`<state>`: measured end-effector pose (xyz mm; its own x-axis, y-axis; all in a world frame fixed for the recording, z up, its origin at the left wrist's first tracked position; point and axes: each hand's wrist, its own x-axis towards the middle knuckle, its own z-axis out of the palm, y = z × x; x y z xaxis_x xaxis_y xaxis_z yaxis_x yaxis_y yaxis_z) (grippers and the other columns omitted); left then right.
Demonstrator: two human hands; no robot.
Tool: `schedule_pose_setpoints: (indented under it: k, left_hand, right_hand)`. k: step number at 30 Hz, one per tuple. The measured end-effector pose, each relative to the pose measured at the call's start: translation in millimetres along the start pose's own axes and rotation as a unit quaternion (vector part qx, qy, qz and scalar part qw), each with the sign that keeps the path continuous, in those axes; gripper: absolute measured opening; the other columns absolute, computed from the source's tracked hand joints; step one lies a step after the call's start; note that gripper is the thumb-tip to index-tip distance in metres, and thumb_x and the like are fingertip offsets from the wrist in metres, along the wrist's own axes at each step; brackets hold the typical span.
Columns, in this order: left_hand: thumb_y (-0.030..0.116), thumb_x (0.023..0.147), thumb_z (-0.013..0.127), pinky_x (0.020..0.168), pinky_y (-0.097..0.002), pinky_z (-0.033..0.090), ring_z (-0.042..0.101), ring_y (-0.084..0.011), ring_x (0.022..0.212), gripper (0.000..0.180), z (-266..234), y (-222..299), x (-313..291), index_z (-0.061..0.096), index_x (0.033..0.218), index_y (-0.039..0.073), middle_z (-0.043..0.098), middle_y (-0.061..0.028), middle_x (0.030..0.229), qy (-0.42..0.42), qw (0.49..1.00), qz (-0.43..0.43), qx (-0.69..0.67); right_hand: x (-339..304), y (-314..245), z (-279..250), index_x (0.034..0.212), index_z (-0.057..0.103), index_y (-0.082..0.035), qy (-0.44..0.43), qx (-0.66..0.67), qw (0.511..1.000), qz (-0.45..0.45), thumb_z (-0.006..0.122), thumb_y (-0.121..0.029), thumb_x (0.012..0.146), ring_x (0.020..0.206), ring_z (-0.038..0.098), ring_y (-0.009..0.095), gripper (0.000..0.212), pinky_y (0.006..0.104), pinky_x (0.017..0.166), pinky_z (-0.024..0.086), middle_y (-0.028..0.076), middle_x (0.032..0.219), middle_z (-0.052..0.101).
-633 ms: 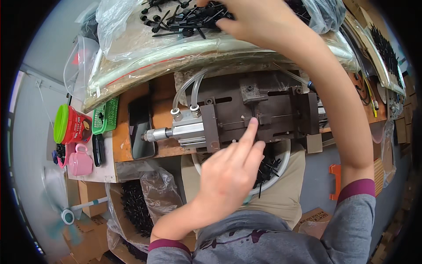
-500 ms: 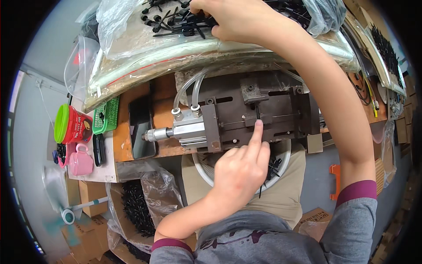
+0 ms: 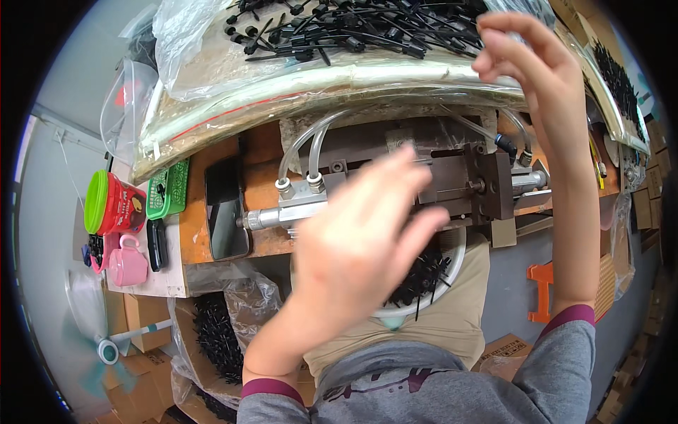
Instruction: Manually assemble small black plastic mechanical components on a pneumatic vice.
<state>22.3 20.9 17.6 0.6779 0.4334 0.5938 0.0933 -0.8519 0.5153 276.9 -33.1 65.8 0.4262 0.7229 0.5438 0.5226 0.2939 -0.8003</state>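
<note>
My left hand (image 3: pixel 360 240), smeared by motion, is over the left and middle of a dark metal fixture (image 3: pixel 452 185) with cylinders at both ends. Its fingers are stretched out and the thumb stands apart; nothing shows in it. Part of the fixture's middle is hidden behind it. My right hand (image 3: pixel 547 78) is raised at the right edge of a heap of black cable-tie-like plastic pieces (image 3: pixel 367 32). Its fingers are bent but apart, with nothing visible between them. Below the fixture, a white-rimmed basin (image 3: pixel 459 265) on my lap holds more black pieces (image 3: pixel 424 279).
Clear air hoses (image 3: pixel 300 141) arch from the fixture. To the left are a phone (image 3: pixel 227 205), a green basket (image 3: pixel 169 187), a red tub (image 3: pixel 123 205) and a pink cup (image 3: pixel 128 263). A fan (image 3: pixel 107 351) and a bag-lined box of black pieces (image 3: pixel 219 332) are lower left.
My right hand has moved right, off the heap. My left hand has changed from pointing at the fixture's middle to spread fingers, moving up and left across the fixture.
</note>
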Motion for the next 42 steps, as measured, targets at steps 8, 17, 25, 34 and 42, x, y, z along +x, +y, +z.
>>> schedule_pose_setpoints:
  k: [8, 17, 25, 34, 42]
  left_hand:
    - [0.020, 0.084, 0.079, 0.081, -0.0359, 0.054, 0.067, -0.0291, 0.090, 0.025, 3.8, -51.8, 117.4, 0.074, 0.095, -0.002, 0.069, -0.0154, 0.097, 0.054, 0.991, 0.075, 0.100]
    - [0.018, 0.079, 0.079, 0.074, -0.0382, 0.057, 0.070, -0.0309, 0.079, 0.024, 15.6, -57.2, 132.5, 0.072, 0.087, -0.004, 0.070, -0.0182, 0.086, -0.019, 0.999, 0.032, 0.037]
    - [0.002, 0.077, 0.079, 0.083, -0.0293, 0.058, 0.071, -0.0204, 0.099, 0.024, -7.1, -9.7, 41.3, 0.075, 0.100, 0.002, 0.072, -0.0109, 0.114, 0.013, 0.994, 0.103, -0.019]
    - [0.001, 0.074, 0.078, 0.070, -0.0319, 0.057, 0.072, -0.0248, 0.085, 0.030, 18.7, 6.4, -55.7, 0.070, 0.102, 0.000, 0.065, -0.0194, 0.132, -0.092, 0.994, 0.045, 0.035]
    - [0.007, 0.078, 0.076, 0.061, -0.0283, 0.053, 0.066, -0.0182, 0.064, 0.025, 28.8, 7.6, -51.6, 0.070, 0.102, 0.002, 0.066, -0.0172, 0.132, -0.150, 0.977, 0.048, 0.147]
  right_hand:
    - [-108.2, -25.3, 27.3, 0.120, 0.063, 0.009, -0.038, -0.050, 0.998, 0.006, 0.053, 0.009, 0.098, 0.104, 0.072, 0.028, 0.024, 0.0274, 0.077, 0.061, 0.016, 0.121, 0.059]
    - [-118.4, -12.6, 23.2, 0.106, 0.072, -0.002, -0.022, -0.312, 0.930, -0.193, 0.073, 0.006, 0.078, 0.097, 0.067, 0.029, 0.029, 0.0362, 0.082, 0.053, 0.013, 0.110, 0.069]
    - [-156.4, -14.7, 24.5, 0.104, 0.075, -0.009, -0.018, -0.554, 0.811, -0.190, 0.080, -0.014, 0.073, 0.097, 0.061, 0.020, 0.032, 0.0347, 0.087, 0.039, 0.001, 0.107, 0.068]
    - [-149.7, -6.3, 23.8, 0.092, 0.071, -0.007, -0.015, -0.599, 0.780, -0.179, 0.075, -0.010, 0.070, 0.102, 0.061, 0.020, 0.022, 0.0367, 0.090, 0.038, 0.003, 0.111, 0.065]
    - [-136.8, -24.4, 14.4, 0.092, 0.070, -0.001, 0.026, -0.384, 0.913, -0.138, 0.073, 0.008, 0.072, 0.072, 0.065, 0.016, 0.022, 0.0291, 0.070, 0.049, 0.005, 0.087, 0.070]
